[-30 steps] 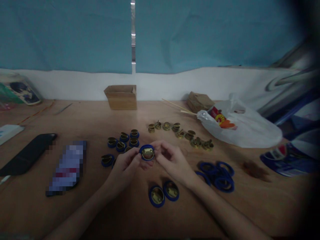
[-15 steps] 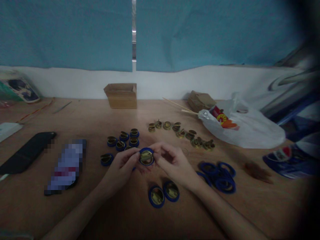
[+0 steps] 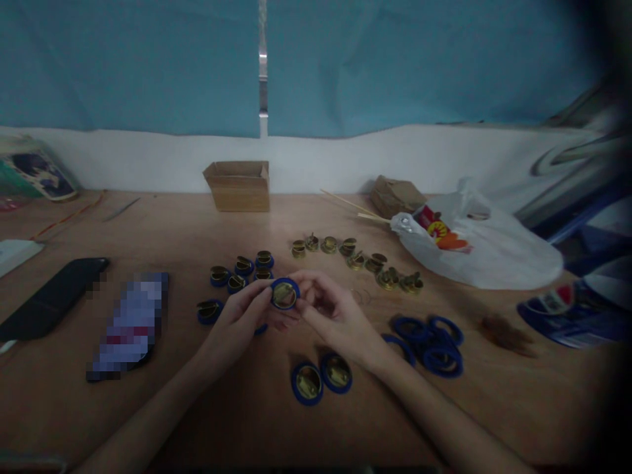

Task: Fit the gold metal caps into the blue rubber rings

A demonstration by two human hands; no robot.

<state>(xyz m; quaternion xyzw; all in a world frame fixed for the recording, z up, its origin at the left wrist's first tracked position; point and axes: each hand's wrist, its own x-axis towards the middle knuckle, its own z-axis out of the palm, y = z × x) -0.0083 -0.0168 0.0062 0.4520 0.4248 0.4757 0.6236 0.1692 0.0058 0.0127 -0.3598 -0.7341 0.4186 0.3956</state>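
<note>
Head view: blue-rimmed disc point(image 3: 285, 293) sits between both hands' point(image 3: 243, 311) fingertips, grip closed on its edges.

No text readable; marks on the blue package point(image 3: 577, 322) are too blurred

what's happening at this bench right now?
A person's left hand and right hand hold a blue-rimmed brass piece between their fingertips, above the wooden table. Two similar pieces lie just in front of the person, and more sit in a cluster beyond the left hand. Brass parts without blue rims stand in a row farther back; loose blue rings are piled to the right.
</note>
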